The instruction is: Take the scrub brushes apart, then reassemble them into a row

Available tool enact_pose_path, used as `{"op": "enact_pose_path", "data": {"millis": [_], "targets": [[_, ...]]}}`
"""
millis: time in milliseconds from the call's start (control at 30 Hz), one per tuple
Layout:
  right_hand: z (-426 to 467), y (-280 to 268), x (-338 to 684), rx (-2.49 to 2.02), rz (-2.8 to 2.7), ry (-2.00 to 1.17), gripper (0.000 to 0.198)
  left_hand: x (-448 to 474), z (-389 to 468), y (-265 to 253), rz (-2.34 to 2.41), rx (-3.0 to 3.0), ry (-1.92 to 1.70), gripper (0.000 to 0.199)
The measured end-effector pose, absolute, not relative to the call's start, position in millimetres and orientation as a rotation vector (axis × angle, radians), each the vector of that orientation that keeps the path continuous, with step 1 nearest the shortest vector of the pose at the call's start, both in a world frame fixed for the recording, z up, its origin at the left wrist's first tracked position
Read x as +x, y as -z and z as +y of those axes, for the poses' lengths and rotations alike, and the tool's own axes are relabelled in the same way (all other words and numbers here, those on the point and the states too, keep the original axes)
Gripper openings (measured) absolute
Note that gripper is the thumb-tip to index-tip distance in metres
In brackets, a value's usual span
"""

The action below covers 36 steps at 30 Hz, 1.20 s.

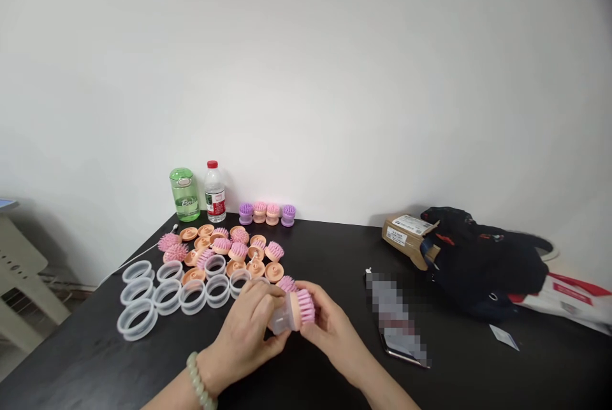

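Observation:
Near the table's front, my left hand (251, 330) is closed around a translucent plastic ring (283, 316). My right hand (332, 333) grips a pink-bristled brush head (306, 308) with a peach base, which meets the ring; whether they are locked together I cannot tell. Just behind my fingers lies another pink brush head (287, 284), partly hidden. To the left are several loose translucent rings (167, 298). Beyond them lie several peach caps (274, 271) and pink bristle pieces (238, 251), some caps with bristles on them.
Against the wall stand a green bottle (185, 196), a red-capped water bottle (215, 196) and a row of purple and pink brushes (273, 213). On the right are a phone (396, 321), a cardboard box (408, 238), a black bag (488, 270) and a small packet (503, 337).

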State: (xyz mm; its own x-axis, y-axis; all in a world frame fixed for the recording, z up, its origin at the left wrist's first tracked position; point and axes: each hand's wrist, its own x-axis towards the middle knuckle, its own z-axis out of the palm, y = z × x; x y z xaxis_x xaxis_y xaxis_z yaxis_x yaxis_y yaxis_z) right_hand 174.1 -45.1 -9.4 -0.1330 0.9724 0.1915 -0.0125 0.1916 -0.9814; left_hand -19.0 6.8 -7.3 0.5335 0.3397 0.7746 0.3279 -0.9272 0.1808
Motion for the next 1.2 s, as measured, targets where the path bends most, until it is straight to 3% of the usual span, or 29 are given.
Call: {"op": "enact_pose_path", "data": {"millis": [67, 200, 333, 467, 600, 733, 833, 1033, 1200], "targets": [[-45.0, 9.5, 173.3, -0.977, -1.417, -1.138, 0.052, -19.0, 6.5, 8.0, 0.586, 2.752, -1.380, 0.028], [-44.8, 9.9, 174.5, -0.913, -1.404, -1.142, 0.078, -19.1, 6.2, 9.8, 0.613, 2.747, -1.387, 0.029], [-44.7, 11.4, 176.6, -1.006, -1.436, -1.118, 0.049, -18.0, 4.9, 7.0, 0.573, 2.764, -1.353, 0.028], [-45.1, 11.3, 177.2, -0.963, -1.430, -1.123, 0.066, -17.0, 2.7, 2.5, 0.569, 2.774, -1.383, 0.027], [-46.2, 9.7, 176.2, -1.023, -1.444, -1.092, 0.047, -17.6, 2.7, 3.9, 0.572, 2.760, -1.317, 0.029], [-46.0, 9.9, 174.1, -1.022, -1.449, -1.104, 0.060, -17.7, 5.1, 9.8, 0.588, 2.731, -1.293, 0.032], [-45.1, 10.2, 174.1, -1.108, -1.426, -1.068, 0.049, -17.7, 4.1, 11.9, 0.603, 2.658, -1.267, 0.034], [-49.8, -0.8, 183.1, -0.860, -1.449, -1.054, 0.042, -22.3, -0.3, -1.0, 0.571, 1.834, -0.891, 0.029], [-49.5, -5.9, 191.9, -0.773, -1.222, -1.150, 0.050, -29.8, 3.8, -10.4, 0.242, 1.054, -0.742, 0.053]]}}
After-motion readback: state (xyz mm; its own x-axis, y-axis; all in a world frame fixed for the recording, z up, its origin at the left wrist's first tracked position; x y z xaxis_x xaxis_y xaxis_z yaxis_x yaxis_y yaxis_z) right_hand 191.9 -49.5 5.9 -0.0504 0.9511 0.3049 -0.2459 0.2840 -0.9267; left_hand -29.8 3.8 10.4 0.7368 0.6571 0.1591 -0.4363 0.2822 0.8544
